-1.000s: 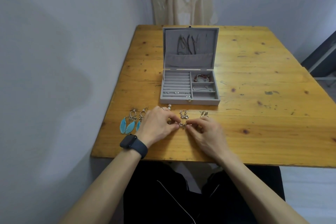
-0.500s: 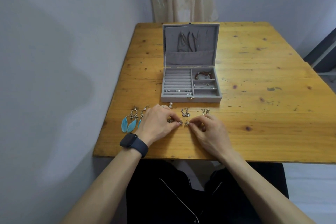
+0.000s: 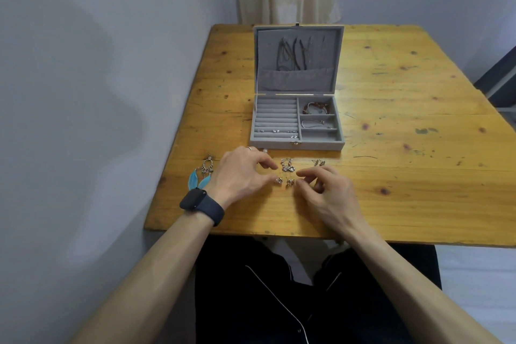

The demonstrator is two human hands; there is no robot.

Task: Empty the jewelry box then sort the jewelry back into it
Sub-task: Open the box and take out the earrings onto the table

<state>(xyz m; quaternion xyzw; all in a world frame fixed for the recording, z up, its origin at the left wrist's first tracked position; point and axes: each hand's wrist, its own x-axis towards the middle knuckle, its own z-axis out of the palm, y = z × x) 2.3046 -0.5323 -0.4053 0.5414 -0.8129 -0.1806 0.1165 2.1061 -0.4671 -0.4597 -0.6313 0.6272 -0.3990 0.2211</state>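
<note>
Jewelry box (image 3: 279,145): grey, lid upright, on the tabletop (image 3: 405,190), far of both my hands. Small pieces sit in its ring rolls. A red bracelet (image 3: 317,107) and a silver bracelet (image 3: 312,123) lie in its right-hand compartments.
Left stud (image 3: 278,180): on the tabletop, just right of my left thumb (image 3: 268,178). I cannot tell whether skin touches it.
Right stud (image 3: 290,181): just beside its twin, just left of my right fingertips (image 3: 301,175).
Left hand (image 3: 240,176): released, loosely bent, holding nothing. Watch (image 3: 201,202) on the wrist.
Right hand (image 3: 329,193): released, loosely curled, holding nothing.
Key relation: the two studs lie side by side between my hands, each nearer the hand on its own side. The box stands straight beyond them, well apart.
Long axis of studs: too small to tell which way the posts point.
Other stock laid out: dangling pair (image 3: 287,168) just far of the studs; winged pair (image 3: 318,162) far of my right hand; feather earrings (image 3: 198,179) left of my left hand; ring (image 3: 249,148) and pearl (image 3: 265,150) near the box's near-left corner.
Change from half a second ago: then my fingertips were closed on the studs, held nearly together. Now they have let go, and the studs rest slightly further apart.
Stage, as I judge it: emptying is unfinished, since pieces remain in the box.
</note>
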